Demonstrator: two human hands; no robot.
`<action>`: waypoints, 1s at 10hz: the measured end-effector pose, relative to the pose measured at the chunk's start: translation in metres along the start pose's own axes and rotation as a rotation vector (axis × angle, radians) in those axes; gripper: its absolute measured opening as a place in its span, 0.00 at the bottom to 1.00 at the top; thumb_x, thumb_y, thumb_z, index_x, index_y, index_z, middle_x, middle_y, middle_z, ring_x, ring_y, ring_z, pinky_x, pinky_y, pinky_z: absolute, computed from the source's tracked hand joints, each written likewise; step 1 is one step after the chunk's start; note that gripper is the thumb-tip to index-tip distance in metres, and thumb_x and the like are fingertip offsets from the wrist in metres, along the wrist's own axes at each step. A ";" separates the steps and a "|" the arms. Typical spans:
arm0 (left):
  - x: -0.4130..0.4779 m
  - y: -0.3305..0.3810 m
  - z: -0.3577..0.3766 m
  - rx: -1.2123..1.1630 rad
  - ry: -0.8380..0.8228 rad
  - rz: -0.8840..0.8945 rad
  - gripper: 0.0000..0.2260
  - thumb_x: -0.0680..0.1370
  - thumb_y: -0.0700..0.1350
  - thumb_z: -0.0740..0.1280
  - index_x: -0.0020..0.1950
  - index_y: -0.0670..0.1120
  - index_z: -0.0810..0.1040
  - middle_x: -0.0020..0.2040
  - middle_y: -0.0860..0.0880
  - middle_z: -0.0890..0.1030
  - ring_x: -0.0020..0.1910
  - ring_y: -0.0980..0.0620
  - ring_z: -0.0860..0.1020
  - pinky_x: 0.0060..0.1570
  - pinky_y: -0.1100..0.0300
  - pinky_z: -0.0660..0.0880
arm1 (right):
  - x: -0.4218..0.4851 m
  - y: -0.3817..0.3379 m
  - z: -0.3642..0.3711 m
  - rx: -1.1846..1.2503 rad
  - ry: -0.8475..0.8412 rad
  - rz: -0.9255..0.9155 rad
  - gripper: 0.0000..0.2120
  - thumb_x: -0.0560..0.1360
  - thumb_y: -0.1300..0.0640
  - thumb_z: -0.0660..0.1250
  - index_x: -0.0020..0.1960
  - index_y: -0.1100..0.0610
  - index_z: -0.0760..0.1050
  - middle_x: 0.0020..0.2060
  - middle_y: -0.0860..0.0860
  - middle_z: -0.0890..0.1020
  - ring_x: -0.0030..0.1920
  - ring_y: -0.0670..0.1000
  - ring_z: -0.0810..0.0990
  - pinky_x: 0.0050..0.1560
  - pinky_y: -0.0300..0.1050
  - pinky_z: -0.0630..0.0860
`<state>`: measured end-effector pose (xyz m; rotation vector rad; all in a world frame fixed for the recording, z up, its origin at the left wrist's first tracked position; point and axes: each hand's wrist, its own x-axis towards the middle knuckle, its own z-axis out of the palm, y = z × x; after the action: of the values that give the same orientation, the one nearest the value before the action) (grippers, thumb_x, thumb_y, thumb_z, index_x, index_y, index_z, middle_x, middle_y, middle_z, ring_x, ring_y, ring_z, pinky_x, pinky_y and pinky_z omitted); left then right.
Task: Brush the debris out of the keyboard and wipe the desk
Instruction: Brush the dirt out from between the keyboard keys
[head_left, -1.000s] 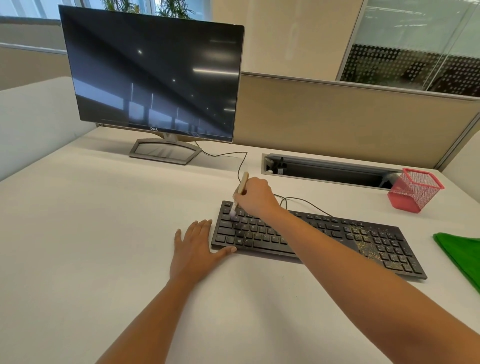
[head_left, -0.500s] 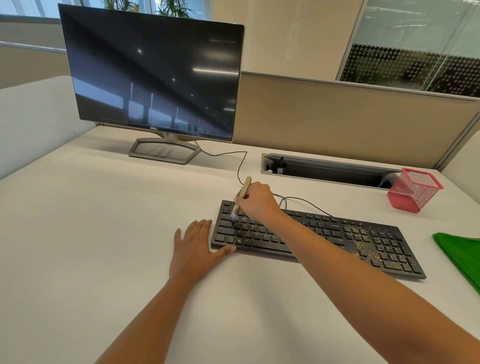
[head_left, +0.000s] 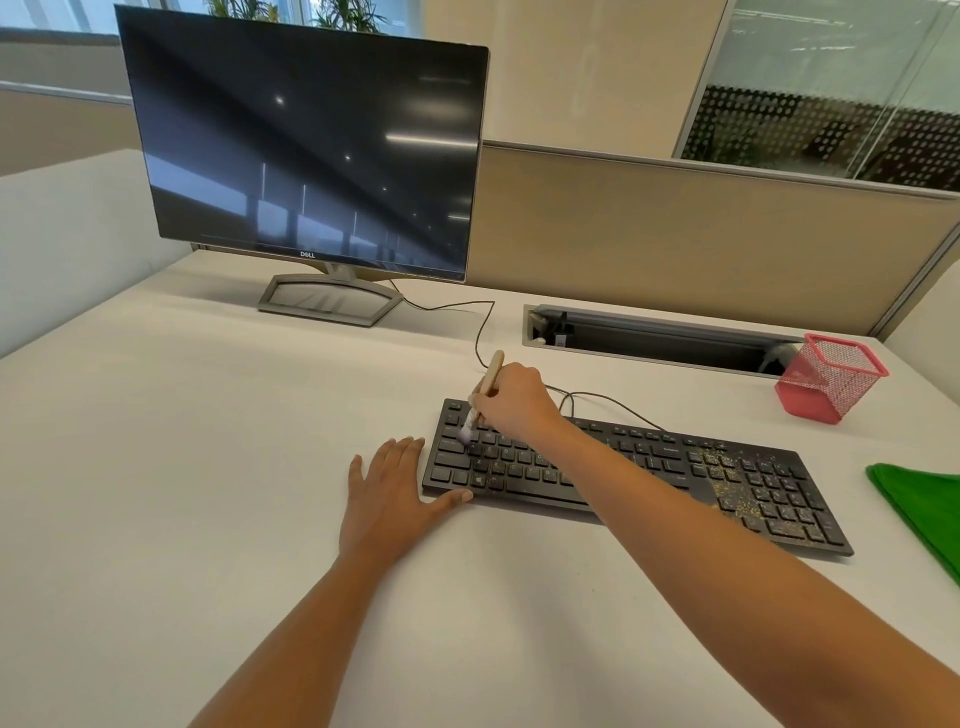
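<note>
- Tabletop (head_left: 182, 467) space lies widest in the near and left parts, with both forearms reaching over the near edge.
- Left hand (head_left: 387, 499) rests flat on the tabletop just beside the keyboard's left end. Its fingers (head_left: 402, 449) are straight and slightly spread, and the thumb touches the keyboard's near left corner.
- Keyboard (head_left: 649, 478) lies with its long axis running left to right, the right end angled nearer to the person. Its front edge is well back from the tabletop's near edge.
- Debris (head_left: 727, 483), yellowish specks, is scattered over the keys towards the right end.
- Green cloth (head_left: 924, 514) lies at the right edge of the view, apart from the keyboard's right end.
- Right hand (head_left: 514, 402) is over the keyboard's far left part, its fingers curled tight around the brush (head_left: 485, 387).
- The brush's long axis is tilted: the wooden handle points up and away, and the pale bristles (head_left: 466, 430) point down onto the keys at the upper left.
- Compared with a second ago, the right hand and brush sit a touch nearer and to the right. The left hand and keyboard lie where they were.
- A thin cable (head_left: 483, 332) curves away behind the keyboard.
- A pink mesh holder (head_left: 831, 379) stands to the far right beside a cable slot (head_left: 654, 338).
- A dark monitor (head_left: 311, 145) stands far left, in front of a partition (head_left: 675, 234).
</note>
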<state>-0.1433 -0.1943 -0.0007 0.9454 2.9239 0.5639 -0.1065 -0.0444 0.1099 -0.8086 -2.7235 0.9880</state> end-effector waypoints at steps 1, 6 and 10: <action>0.000 0.000 0.000 -0.003 -0.001 0.000 0.60 0.53 0.82 0.31 0.75 0.50 0.58 0.75 0.54 0.60 0.76 0.56 0.52 0.74 0.49 0.44 | -0.003 0.002 -0.005 -0.165 -0.091 0.002 0.07 0.75 0.60 0.65 0.48 0.64 0.74 0.39 0.55 0.76 0.43 0.54 0.76 0.30 0.38 0.69; -0.001 -0.001 0.000 0.013 -0.013 0.003 0.59 0.54 0.81 0.31 0.75 0.51 0.57 0.76 0.54 0.59 0.76 0.56 0.51 0.73 0.49 0.43 | -0.008 0.007 -0.008 -0.185 -0.098 -0.011 0.06 0.75 0.60 0.64 0.47 0.64 0.74 0.39 0.55 0.76 0.42 0.55 0.77 0.32 0.39 0.70; -0.001 0.000 -0.001 -0.006 -0.001 0.008 0.60 0.53 0.82 0.31 0.75 0.50 0.58 0.76 0.54 0.59 0.75 0.56 0.52 0.73 0.49 0.43 | -0.006 0.015 -0.004 -0.032 -0.029 -0.016 0.11 0.75 0.59 0.65 0.50 0.67 0.79 0.47 0.60 0.82 0.46 0.57 0.82 0.46 0.47 0.80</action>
<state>-0.1424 -0.1949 0.0003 0.9563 2.9179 0.5719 -0.0936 -0.0356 0.1034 -0.7824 -2.7727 0.9632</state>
